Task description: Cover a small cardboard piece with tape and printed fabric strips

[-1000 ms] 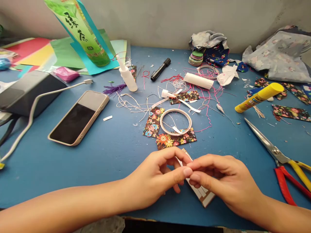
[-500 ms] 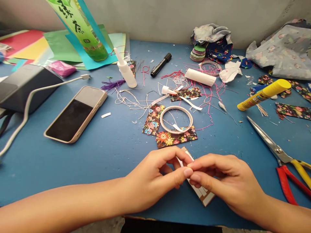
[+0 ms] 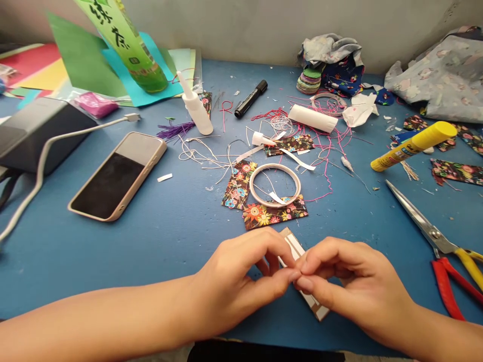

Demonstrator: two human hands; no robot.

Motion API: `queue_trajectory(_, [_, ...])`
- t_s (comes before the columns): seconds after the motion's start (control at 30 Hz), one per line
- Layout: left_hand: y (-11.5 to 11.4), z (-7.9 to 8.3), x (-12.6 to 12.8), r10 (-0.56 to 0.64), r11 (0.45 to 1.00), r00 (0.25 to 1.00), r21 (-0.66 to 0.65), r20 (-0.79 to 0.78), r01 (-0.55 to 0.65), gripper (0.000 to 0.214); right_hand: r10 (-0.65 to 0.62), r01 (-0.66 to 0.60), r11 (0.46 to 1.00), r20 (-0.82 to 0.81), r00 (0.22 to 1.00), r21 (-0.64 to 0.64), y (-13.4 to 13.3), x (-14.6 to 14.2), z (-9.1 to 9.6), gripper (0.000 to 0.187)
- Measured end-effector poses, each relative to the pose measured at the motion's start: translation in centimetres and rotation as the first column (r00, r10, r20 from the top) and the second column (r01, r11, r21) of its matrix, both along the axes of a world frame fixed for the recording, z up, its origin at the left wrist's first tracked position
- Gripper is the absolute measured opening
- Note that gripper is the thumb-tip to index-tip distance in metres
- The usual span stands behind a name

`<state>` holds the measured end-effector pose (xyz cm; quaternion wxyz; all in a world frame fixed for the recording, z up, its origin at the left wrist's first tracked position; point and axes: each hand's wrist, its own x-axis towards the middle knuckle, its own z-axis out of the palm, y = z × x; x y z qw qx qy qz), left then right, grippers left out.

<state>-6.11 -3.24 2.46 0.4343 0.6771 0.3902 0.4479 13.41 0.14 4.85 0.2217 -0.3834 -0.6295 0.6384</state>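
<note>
Both hands meet at the front edge of the blue table (image 3: 181, 236). My left hand (image 3: 241, 281) and my right hand (image 3: 347, 284) each pinch thumb and fingers together where their tips touch. What the fingertips hold is too small to make out. Under them lies a brown cardboard strip (image 3: 298, 251) with white tape lines, partly hidden. Just beyond it sit a white ring (image 3: 274, 185) and floral fabric scraps (image 3: 273, 213).
A phone (image 3: 116, 176) lies to the left, beside a grey box (image 3: 33, 133) with a white cable. Scissors (image 3: 437, 239) and a yellow glue stick (image 3: 413, 146) lie at the right. A glue bottle (image 3: 194, 108), black marker (image 3: 251, 99), threads and coloured paper fill the back.
The fingertips have drawn slightly lower and closer to me over the cardboard strip. The view shifted a little; nothing else on the table moved.
</note>
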Motion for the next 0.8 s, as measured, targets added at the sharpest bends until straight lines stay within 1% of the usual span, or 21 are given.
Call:
queue_trajectory(0.2, [0.0,0.2,0.1,0.008,0.999,1.0,0.046,-0.011,-0.008,0.01,0.011,-0.012,1.0,-0.035,0.999,-0.015,-0.2,0.1,0.0,0.004])
queue_trajectory(0.37, [0.1,0.5,0.1,0.004,1.0,1.0,0.02,-0.014,-0.004,0.009,0.016,-0.015,1.0,-0.078,0.997,0.009,-0.2,0.1,-0.1,0.005])
queue_trajectory(0.53, [0.1,0.6,0.0,0.002,1.0,1.0,0.001,0.022,-0.003,0.013,0.017,-0.015,0.999,-0.071,0.997,0.037,0.0,-0.1,-0.1,0.005])
queue_trajectory(0.7, [0.2,1.0,-0.1,-0.026,0.998,0.998,-0.048,0.062,0.029,0.015,0.025,-0.011,0.989,-0.093,0.995,0.15,0.1,-0.2,0.0,0.011])
queue_trajectory(0.8, [0.4,1.2,-0.1,-0.017,0.996,0.995,-0.084,0.097,0.025,0.015,0.04,-0.016,0.966,-0.089,0.995,0.26,0.1,-0.2,0.1,0.015])
